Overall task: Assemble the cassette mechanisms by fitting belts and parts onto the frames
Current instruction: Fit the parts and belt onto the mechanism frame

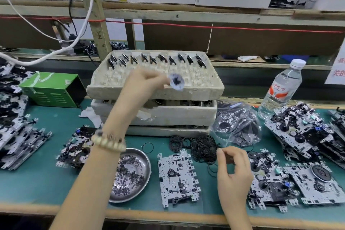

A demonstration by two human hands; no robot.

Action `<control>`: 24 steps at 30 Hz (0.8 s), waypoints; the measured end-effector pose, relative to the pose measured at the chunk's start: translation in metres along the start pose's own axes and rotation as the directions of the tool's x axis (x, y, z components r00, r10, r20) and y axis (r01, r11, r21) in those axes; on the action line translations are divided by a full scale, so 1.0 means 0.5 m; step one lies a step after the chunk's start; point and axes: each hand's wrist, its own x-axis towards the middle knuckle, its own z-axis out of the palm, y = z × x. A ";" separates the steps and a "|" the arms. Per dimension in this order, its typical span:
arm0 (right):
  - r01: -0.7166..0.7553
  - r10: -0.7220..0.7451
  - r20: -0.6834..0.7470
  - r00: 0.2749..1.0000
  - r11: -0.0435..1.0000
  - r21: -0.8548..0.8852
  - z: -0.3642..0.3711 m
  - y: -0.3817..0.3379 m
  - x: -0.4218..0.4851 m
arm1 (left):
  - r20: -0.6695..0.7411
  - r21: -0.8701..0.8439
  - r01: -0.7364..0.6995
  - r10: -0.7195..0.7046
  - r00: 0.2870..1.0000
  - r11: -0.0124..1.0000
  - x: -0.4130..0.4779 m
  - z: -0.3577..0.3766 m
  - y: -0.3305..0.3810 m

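Frame (pixel 177 175) is lying flat at lower centre awaiting parts, while beside it the right hand (pixel 233 166) is pinching a thin belt (pixel 209 170) at the pile (pixel 202 145) and, mid-frame, the left hand (pixel 143 82) is pinching a blurred flywheel (pixel 176 81) above the foam tray (pixel 155 90).

On my feed: chunky cream bead bracelet (pixel 109 144) on the wrist behind the left hand (pixel 143 82), lower left of centre, thinner band (pixel 110 135) beside it.
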 end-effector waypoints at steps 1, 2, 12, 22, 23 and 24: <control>-0.068 0.067 0.008 0.998 0.995 0.073 -0.002 -0.013 0.006 | 0.041 -0.036 0.011 -0.009 0.999 0.999 -0.035 0.000 -0.017; -0.148 0.145 0.031 0.989 0.976 0.159 -0.004 -0.029 0.012 | 0.061 -0.064 0.025 -0.021 0.998 0.998 -0.066 -0.001 -0.035; -0.366 0.210 0.338 0.918 0.775 0.514 0.006 -0.192 0.028 | 0.080 -0.358 0.208 -0.192 0.978 0.910 -0.195 0.029 -0.139; -0.244 0.173 0.265 0.948 0.934 0.262 0.053 -0.200 0.001 | 0.102 -0.353 0.216 -0.192 0.976 0.910 -0.203 0.003 -0.172; -0.232 0.169 0.255 0.952 0.941 0.246 0.055 -0.199 -0.002 | 0.112 -0.348 0.213 -0.185 0.976 0.913 -0.203 0.002 -0.173; -0.215 0.160 0.239 0.958 0.950 0.226 0.058 -0.198 -0.005 | 0.120 -0.343 0.209 -0.178 0.977 0.916 -0.203 0.002 -0.174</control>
